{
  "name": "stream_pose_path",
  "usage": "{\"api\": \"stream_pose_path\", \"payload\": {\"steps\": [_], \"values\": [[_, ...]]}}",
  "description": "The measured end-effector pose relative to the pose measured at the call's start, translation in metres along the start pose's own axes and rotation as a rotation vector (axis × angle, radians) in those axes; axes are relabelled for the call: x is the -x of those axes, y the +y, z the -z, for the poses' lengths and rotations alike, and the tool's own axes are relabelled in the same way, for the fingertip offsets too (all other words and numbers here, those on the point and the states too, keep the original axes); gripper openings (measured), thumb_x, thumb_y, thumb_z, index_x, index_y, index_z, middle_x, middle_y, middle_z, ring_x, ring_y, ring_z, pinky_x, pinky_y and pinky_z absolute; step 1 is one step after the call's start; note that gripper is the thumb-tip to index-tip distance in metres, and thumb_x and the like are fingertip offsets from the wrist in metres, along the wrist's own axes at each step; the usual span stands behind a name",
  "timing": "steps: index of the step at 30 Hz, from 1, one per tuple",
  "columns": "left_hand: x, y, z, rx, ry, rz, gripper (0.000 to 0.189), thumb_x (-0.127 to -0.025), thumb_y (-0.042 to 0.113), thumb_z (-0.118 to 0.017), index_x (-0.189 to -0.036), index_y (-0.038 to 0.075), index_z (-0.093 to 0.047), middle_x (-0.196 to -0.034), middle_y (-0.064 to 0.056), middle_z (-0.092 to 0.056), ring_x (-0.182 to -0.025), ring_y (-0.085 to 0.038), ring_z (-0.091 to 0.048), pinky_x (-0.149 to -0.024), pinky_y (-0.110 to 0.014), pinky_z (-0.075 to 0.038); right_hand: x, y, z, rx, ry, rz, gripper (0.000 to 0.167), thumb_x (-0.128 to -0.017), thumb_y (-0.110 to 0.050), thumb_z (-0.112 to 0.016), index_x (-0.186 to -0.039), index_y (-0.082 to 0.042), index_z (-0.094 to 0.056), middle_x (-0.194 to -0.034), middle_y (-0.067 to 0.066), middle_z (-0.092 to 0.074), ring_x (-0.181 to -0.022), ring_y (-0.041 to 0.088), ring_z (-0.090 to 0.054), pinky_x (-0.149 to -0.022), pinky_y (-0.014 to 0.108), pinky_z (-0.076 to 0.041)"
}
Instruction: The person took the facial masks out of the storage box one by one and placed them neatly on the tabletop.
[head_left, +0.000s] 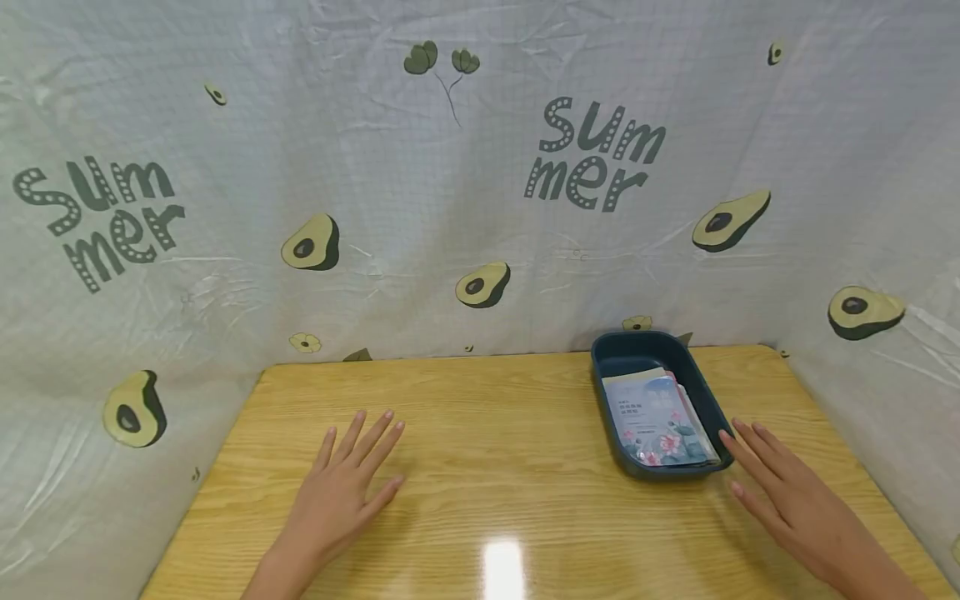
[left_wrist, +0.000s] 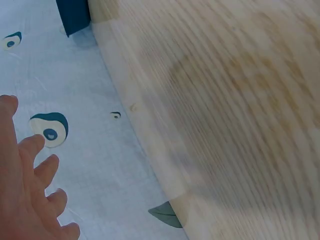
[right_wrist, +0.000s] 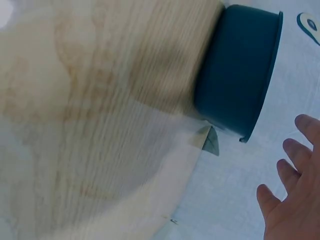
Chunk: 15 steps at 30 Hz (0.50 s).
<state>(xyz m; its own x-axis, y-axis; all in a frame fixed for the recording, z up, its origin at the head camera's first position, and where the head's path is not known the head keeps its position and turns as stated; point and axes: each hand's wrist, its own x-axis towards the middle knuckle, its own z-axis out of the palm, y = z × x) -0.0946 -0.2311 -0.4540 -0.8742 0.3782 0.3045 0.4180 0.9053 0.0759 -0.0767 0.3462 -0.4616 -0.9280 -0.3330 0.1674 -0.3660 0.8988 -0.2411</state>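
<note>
- Head view: a pale sheet (head_left: 390, 167) with avocados (head_left: 483, 286) and green lettering (head_left: 596, 154) rises behind the far edge of the wooden surface (head_left: 480, 425) and along both side edges.
- A bright patch of glare (head_left: 503, 570) lies on the surface at the middle of the near side.
- A dark blue bin (head_left: 667, 473) stands towards the far right corner, its far end up against the far edge.
- Booklets (head_left: 656, 421) lie stacked inside the bin, filling its nearer part; the top one has a pale blue cover with pink flowers, and edges of others show beneath its right side.
- The bin's right wall stands between the booklets and the right hand (head_left: 802, 508).
- That hand is over the right part of the surface, fingers straight, thumb held away, gripping nothing.
- The bin is just ahead and to the left of it: fingertips line up with the near right corner in the head view, while the right wrist view shows them apart from it.
- The left hand (head_left: 333, 500) is over the left part of the surface, fingers extended and spread, gripping nothing.
- Bin and booklets lie to its right, well apart from it.
</note>
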Motion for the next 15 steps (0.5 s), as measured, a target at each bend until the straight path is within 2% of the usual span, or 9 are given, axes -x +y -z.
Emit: {"api": "stream_pose_path", "payload": {"steps": [3,7,9,11,13,14,15], "values": [[-0.005,0.005,-0.002,0.013,-0.006,-0.004,0.072,-0.098,0.045,-0.064,-0.161,0.026,-0.034,-0.165,0.0,-0.032,-0.152,-0.036,-0.026,-0.127,-0.056,-0.008,-0.004,0.002,0.002,-0.048,-0.008,-0.016,0.064,-0.107,-0.029,-0.054,-0.163,-0.019,-0.025,-0.167,0.016,-0.02,-0.157,0.025,-0.001,-0.118,0.02,0.018],[-0.011,0.011,-0.005,0.034,-0.027,-0.015,0.072,-0.098,0.045,-0.063,-0.161,0.026,-0.034,-0.166,0.002,-0.029,-0.153,-0.035,-0.024,-0.127,-0.057,-0.007,-0.011,0.006,0.001,-0.063,-0.008,-0.006,0.062,-0.107,-0.028,-0.055,-0.163,-0.021,-0.028,-0.165,0.015,-0.026,-0.156,0.028,-0.013,-0.115,0.012,0.014],[-0.014,0.015,-0.007,0.04,-0.033,-0.026,0.071,-0.099,0.046,-0.062,-0.161,0.026,-0.034,-0.166,0.002,-0.03,-0.153,-0.034,-0.023,-0.126,-0.058,-0.009,-0.015,0.008,0.002,-0.067,-0.018,-0.013,0.061,-0.106,-0.03,-0.056,-0.162,-0.02,-0.031,-0.165,0.015,-0.028,-0.154,0.031,-0.02,-0.125,0.024,0.002],[-0.018,0.018,-0.008,0.044,-0.037,-0.034,0.071,-0.099,0.048,-0.061,-0.161,0.027,-0.033,-0.166,0.004,-0.029,-0.154,-0.032,-0.022,-0.126,-0.058,-0.01,-0.02,0.01,0.003,-0.064,-0.041,-0.033,0.062,-0.107,-0.033,-0.054,-0.162,-0.02,-0.03,-0.165,0.015,-0.027,-0.15,0.036,-0.027,-0.127,0.047,-0.019],[-0.021,0.021,-0.008,0.049,-0.033,-0.04,0.071,-0.1,0.048,-0.06,-0.161,0.028,-0.032,-0.166,0.005,-0.028,-0.154,-0.031,-0.021,-0.125,-0.06,-0.013,-0.024,0.012,0.005,-0.074,-0.055,-0.05,0.062,-0.107,-0.034,-0.054,-0.162,-0.019,-0.029,-0.165,0.015,-0.026,-0.144,0.043,-0.036,-0.11,0.065,-0.038],[-0.023,0.022,-0.008,0.051,-0.031,-0.043,0.071,-0.099,0.047,-0.061,-0.161,0.029,-0.032,-0.167,0.005,-0.028,-0.154,-0.03,-0.021,-0.124,-0.06,-0.014,-0.026,0.013,0.007,-0.084,-0.058,-0.054,0.063,-0.107,-0.034,-0.054,-0.162,-0.018,-0.029,-0.166,0.016,-0.026,-0.139,0.048,-0.04,-0.098,0.072,-0.042],[-0.025,0.023,-0.008,0.053,-0.03,-0.045,0.071,-0.1,0.047,-0.061,-0.161,0.029,-0.031,-0.167,0.005,-0.027,-0.154,-0.03,-0.021,-0.124,-0.061,-0.015,-0.028,0.015,0.008,-0.087,-0.057,-0.055,0.063,-0.107,-0.033,-0.054,-0.163,-0.018,-0.028,-0.166,0.016,-0.025,-0.136,0.051,-0.043,-0.093,0.072,-0.044]]}}
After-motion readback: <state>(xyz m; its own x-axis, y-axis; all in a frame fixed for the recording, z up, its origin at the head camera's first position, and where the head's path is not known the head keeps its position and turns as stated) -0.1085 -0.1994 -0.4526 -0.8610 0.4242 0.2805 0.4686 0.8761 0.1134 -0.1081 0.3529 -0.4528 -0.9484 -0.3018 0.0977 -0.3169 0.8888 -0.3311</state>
